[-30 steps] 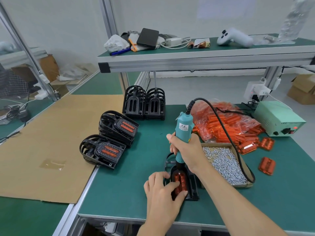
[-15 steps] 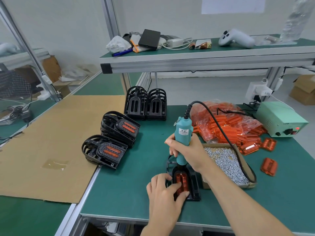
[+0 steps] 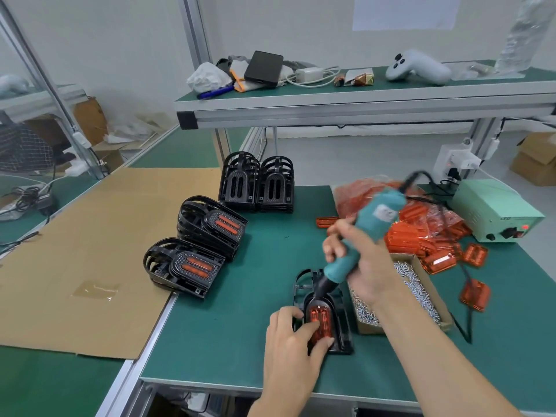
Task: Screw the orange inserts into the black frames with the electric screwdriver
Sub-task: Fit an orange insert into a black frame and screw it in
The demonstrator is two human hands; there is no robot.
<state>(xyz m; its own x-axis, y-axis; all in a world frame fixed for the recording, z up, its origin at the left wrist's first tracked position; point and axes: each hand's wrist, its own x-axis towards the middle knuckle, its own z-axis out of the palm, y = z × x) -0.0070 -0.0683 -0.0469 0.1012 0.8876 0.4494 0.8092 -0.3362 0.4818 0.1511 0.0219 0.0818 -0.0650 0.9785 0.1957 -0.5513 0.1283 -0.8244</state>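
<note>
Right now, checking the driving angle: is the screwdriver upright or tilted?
Tilted. The electric screwdriver, gripped by the right hand, leans up and right, its tip toward the black frame.

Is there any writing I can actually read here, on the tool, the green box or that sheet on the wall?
None is legible.
Screwdriver label: motion-blurred.
Green power box front marking: too small.
Paper on the wall: looks blank from here.
Snack wrapper on the shelf: print too small.

- Bright, even light overhead; shadows soft.
- Motion blur smears the electric screwdriver [image 3: 365, 233] and right hand [image 3: 359, 263] at 3 o'clock.
- Wide-angle bending at the edges.
</note>
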